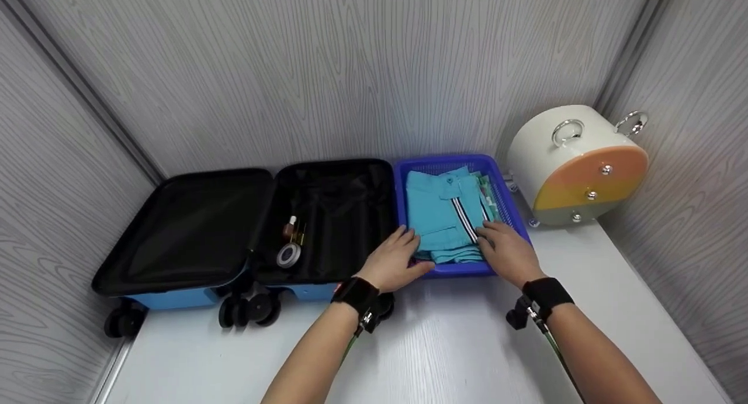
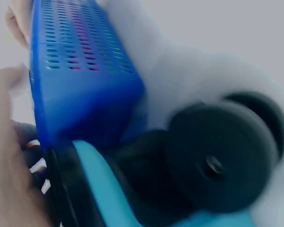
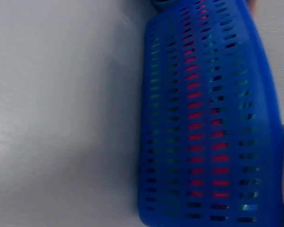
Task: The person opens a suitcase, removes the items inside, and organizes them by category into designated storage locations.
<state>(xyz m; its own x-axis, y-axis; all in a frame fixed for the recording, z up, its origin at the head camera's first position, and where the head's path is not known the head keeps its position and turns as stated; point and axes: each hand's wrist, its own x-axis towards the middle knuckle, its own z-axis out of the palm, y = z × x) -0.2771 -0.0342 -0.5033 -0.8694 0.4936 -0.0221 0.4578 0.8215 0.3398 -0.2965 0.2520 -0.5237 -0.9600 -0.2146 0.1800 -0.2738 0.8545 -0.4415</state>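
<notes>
A folded turquoise garment (image 1: 435,211) with a dark-and-white striped band lies on top of other folded clothes in a blue plastic basket (image 1: 453,270). My left hand (image 1: 390,261) is over the basket's front left corner, its fingers extended to the garment's left edge and the thumb apart. On the other side, my right hand (image 1: 512,254) reaches over the right rim, fingertips at the garment's striped right edge. The left wrist view has the left hand (image 2: 9,156) blurred beside the basket wall (image 2: 85,94). Red and green cloth shows through the basket's slots (image 3: 194,137).
Left of the basket lies an opened suitcase (image 1: 193,228) with black lining and wheels (image 1: 264,308) toward me. Inside its right half are a round silver-rimmed tin (image 1: 288,255) and a small brown bottle (image 1: 288,228). A rounded white case (image 1: 549,141) with ring handles stands at the right.
</notes>
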